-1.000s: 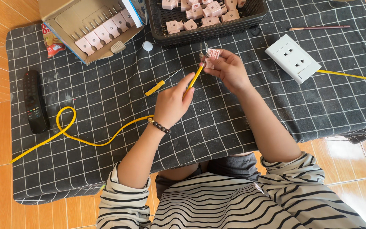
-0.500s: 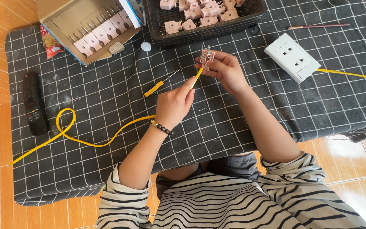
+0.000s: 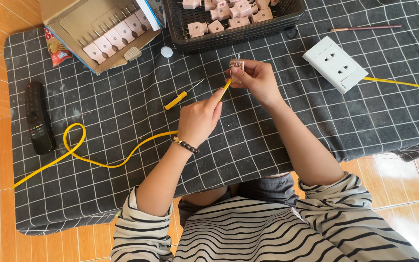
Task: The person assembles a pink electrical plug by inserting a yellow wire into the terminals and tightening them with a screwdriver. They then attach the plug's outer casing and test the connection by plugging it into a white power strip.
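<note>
My left hand [image 3: 197, 119], with a bead bracelet on the wrist, pinches the end of a yellow cable [image 3: 98, 162], and the tip points up to the right. My right hand [image 3: 258, 80] holds a small pink plug part [image 3: 236, 64] with metal prongs just above the cable tip. The tip touches or nearly touches the part. A small yellow-handled screwdriver [image 3: 180, 97] lies on the checked black cloth [image 3: 122, 102] just left of my hands.
A black basket [image 3: 180, 24] of pink plug parts stands at the back, left of it an open cardboard box [image 3: 73, 19] with more. A white socket block [image 3: 334, 63] with a yellow lead lies right. A black remote [image 3: 39, 116], a snack packet [image 3: 56, 48] and a white cap [image 3: 166, 52] lie left.
Both hands have shifted slightly up and left together. The right hand has turned the pink part a little; the cable tip stays at the part.
</note>
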